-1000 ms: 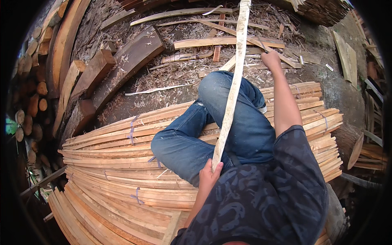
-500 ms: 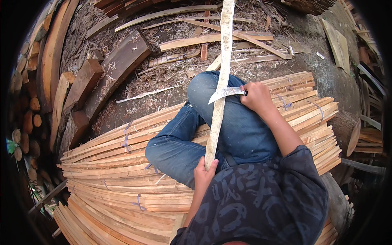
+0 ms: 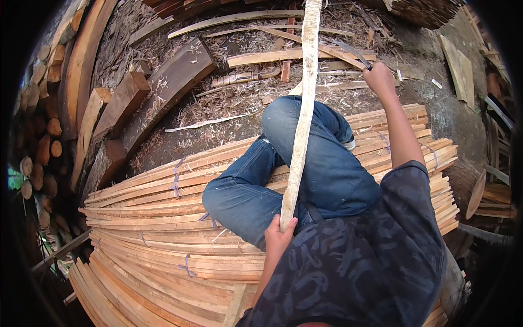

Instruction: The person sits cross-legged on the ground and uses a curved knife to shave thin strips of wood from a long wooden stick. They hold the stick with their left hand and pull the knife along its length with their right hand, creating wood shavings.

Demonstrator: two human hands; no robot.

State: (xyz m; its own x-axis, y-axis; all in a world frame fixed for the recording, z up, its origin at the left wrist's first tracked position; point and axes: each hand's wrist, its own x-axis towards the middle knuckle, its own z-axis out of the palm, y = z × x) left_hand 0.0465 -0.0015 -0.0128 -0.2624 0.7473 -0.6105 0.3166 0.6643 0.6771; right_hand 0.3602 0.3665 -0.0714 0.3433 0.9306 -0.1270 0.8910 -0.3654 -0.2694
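A long, pale, flat strip of wood (image 3: 303, 122) runs from my lap away to the far edge, resting across my raised knee. Its near end is gripped by my left hand (image 3: 279, 233), close to my belly, thumb on top. Out to the far right, my right hand (image 3: 379, 79) is closed around the dark handle of a knife (image 3: 354, 53). The curved blade points away to the left, over the ground, apart from the strip. Most of the handle is hidden in my fist.
Under me lie bundles of sawn wooden slats (image 3: 158, 218) tied with purple string (image 3: 187, 265). Thick dark beams (image 3: 169, 90) and stacked logs (image 3: 43, 158) stand at left. Shavings and loose boards (image 3: 294, 55) cover the ground ahead. A cut log (image 3: 473, 182) lies at right.
My right hand has swung the knife off the strip, away and to the right. My left hand keeps its hold on the strip's near end. The whole view has shifted slightly.
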